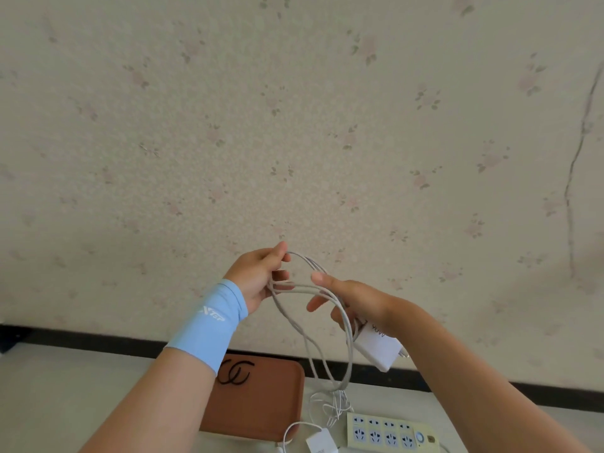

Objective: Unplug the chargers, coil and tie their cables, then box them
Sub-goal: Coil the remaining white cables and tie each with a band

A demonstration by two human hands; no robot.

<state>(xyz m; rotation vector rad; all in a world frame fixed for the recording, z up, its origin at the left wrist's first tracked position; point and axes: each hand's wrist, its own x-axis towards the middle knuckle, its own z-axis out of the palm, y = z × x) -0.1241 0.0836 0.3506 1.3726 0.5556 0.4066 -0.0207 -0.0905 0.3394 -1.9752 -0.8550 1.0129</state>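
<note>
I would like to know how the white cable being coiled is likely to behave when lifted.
The white cable looks floppy: its loops sag well below the left hand pinching them. Released, the loops would probably spring apart, as they already spread unevenly. The charger in the right hand likely drags that end down.

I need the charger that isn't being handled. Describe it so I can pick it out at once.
On the pale table at the bottom, a brown tray sits left of a cream power strip. Between them, at the frame's edge, lies a white charger with a loose thin cable. Unlike the other charger, gripped in the right hand, it lies untouched.
</note>
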